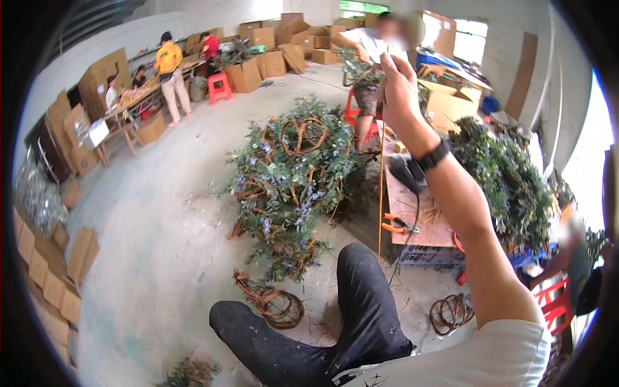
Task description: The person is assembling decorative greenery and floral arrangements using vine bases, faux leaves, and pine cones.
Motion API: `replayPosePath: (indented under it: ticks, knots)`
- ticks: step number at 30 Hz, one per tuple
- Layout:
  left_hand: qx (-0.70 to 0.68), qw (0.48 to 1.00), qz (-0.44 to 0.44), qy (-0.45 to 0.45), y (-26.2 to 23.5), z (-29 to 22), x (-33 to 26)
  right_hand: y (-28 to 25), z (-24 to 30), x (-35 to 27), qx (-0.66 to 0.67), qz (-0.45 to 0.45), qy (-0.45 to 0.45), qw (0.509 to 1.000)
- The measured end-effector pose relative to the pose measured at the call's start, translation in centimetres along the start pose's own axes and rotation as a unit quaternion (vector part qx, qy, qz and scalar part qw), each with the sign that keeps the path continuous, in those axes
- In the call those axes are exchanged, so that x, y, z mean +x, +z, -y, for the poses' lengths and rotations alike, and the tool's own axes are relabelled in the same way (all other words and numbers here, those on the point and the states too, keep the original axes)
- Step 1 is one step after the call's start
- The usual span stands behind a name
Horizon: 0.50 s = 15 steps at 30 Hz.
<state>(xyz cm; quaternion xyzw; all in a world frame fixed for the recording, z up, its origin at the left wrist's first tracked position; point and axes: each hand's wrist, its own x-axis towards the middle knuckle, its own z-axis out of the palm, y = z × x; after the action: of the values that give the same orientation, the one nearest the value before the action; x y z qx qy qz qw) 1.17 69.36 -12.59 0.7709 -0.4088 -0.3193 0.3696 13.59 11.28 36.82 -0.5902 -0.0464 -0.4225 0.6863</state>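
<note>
Beside the worn wooden worktable [401, 203], the right hand [400, 85] is raised high, fingers narrowed, apparently gripping a thin tan strand [381, 193] that hangs along the table's left edge; the height presumably keeps it straight. The left hand is out of view; its state cannot be told. Orange-handled pliers [394, 228] and a black corded device [406, 174] lie on the tabletop, likely for easy reach. Green foliage with lilac flowers [306, 209] is heaped on the floor, near a brown twig coil [284, 309].
</note>
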Motion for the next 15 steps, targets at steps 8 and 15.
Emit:
replayPosePath:
  ticks: [8,15]
  knots:
    - [0.184,0.836,-0.517,-0.003,-8.9,-26.1,-7.0,1.2,4.3,-2.3,0.068,0.073,-0.145,0.984]
    - [0.32,0.422,-0.847,-0.043,-12.0,-50.1,-10.4,6.0,4.5,-10.2,0.175,0.192,-0.103,0.96]
